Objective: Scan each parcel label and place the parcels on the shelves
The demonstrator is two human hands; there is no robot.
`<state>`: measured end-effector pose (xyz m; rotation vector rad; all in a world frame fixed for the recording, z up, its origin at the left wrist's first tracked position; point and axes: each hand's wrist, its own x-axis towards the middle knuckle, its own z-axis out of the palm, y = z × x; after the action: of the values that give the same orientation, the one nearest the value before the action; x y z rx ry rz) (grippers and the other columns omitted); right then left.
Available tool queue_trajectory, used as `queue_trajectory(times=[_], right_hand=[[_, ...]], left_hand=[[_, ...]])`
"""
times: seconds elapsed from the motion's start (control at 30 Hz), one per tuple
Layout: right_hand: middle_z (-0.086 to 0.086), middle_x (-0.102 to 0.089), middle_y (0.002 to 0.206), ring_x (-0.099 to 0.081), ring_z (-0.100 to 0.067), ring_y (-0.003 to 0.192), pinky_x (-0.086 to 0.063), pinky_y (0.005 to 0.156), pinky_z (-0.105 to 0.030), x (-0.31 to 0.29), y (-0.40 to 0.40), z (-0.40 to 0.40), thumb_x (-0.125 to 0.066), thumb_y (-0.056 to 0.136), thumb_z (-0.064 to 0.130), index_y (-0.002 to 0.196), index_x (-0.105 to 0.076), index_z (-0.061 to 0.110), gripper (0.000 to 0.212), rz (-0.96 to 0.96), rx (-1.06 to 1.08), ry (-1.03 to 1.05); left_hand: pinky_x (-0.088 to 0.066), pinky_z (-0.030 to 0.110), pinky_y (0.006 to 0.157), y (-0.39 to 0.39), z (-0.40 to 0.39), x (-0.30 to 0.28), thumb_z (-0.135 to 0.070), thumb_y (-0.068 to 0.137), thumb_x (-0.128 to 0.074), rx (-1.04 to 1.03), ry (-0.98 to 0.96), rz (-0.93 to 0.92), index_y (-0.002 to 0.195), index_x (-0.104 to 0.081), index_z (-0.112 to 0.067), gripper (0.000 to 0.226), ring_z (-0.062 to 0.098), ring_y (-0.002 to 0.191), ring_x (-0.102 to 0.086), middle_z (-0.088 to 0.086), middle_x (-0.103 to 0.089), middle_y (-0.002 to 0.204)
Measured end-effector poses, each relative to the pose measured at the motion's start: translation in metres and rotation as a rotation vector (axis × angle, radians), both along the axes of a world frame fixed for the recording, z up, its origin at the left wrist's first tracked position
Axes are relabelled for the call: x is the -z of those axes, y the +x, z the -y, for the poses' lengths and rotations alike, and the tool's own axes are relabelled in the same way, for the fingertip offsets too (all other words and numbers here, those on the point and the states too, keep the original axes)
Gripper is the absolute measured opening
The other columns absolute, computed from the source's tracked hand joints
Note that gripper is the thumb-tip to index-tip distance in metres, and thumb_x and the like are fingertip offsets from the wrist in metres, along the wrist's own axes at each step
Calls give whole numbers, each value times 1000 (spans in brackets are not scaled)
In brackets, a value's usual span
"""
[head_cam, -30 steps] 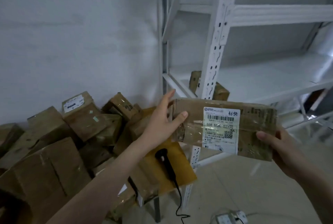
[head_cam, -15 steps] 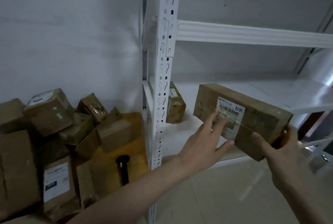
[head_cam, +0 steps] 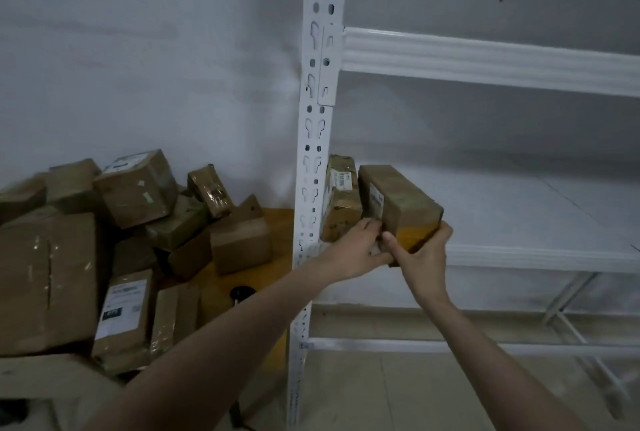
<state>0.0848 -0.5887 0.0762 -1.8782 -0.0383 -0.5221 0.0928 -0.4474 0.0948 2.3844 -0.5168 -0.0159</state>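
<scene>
A long brown parcel with a white label on its left face stands on edge on the white shelf, close beside another labelled parcel next to the upright post. My right hand grips the long parcel's near end from below and the right. My left hand holds its near left corner, fingers against the label side. A black barcode scanner lies on the yellow table to the left, partly hidden by my left forearm.
Several taped cardboard parcels are heaped on the yellow table at the left. The white perforated shelf post stands between table and shelf. An upper shelf beam crosses above. Tiled floor and a lower rail lie below.
The parcel went from held in the air, label facing me, to standing on the shelf beside the other parcel. Both hands followed it in, and my view moved closer to the shelf.
</scene>
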Motion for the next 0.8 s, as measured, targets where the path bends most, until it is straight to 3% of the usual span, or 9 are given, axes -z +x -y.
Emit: queue_trajectory(times=[0.07,0.2,0.43,0.53,0.63,0.7,0.8], right_hand=[[-1,-43,128,-51,-16,111,-50,75,-17,10,10,-2,-75,80,30,135,-22,12,79,-2,-50,-8],[1,-43,125,-51,-20,114,-48,85,-29,21,32,-2,-70,84,28,133,-24,9,69,-18,-81,-39],[-12,-43,136,-48,-28,123,-47,97,-41,24,64,-12,-68,86,26,137,-28,8,68,-48,-64,-65],[-17,-37,137,-36,-32,128,-36,106,-53,22,53,-28,-64,88,20,135,-32,4,60,116,74,-129],[-23,-29,142,-26,-31,134,-25,112,-42,21,23,-57,-56,83,23,134,-33,0,60,385,115,-221],[-22,-28,141,-27,-32,133,-24,110,-38,26,-1,-86,-52,88,26,130,-35,3,51,484,-41,-258],[-17,-32,137,-31,-34,128,-24,111,-30,44,-30,-137,-42,96,38,124,-40,7,42,455,-310,-318]], left_hand=[[-48,41,99,9,0,6,-27,95,-57,-69,39,70,132,-48,-8,43,25,118,-53,12,-51,132],[-54,38,85,14,2,10,-20,96,-57,-193,24,172,114,-60,-10,21,25,99,-62,10,-63,112],[-53,35,82,11,-25,21,-28,98,-52,-143,124,218,117,-61,-16,24,20,95,-63,5,-65,111],[-52,33,81,-3,-57,33,-34,100,-49,-120,192,190,122,-61,-16,31,19,97,-62,4,-66,115],[-54,34,77,-20,-106,51,-33,99,-50,-165,253,136,121,-61,-18,29,19,95,-63,3,-66,114],[-55,35,76,-34,-144,63,-33,99,-50,-258,300,64,113,-63,-18,25,19,92,-63,2,-65,110],[-53,33,74,-58,-206,78,-33,100,-46,-411,353,-27,109,-60,-18,22,21,91,-62,-1,-60,108]])
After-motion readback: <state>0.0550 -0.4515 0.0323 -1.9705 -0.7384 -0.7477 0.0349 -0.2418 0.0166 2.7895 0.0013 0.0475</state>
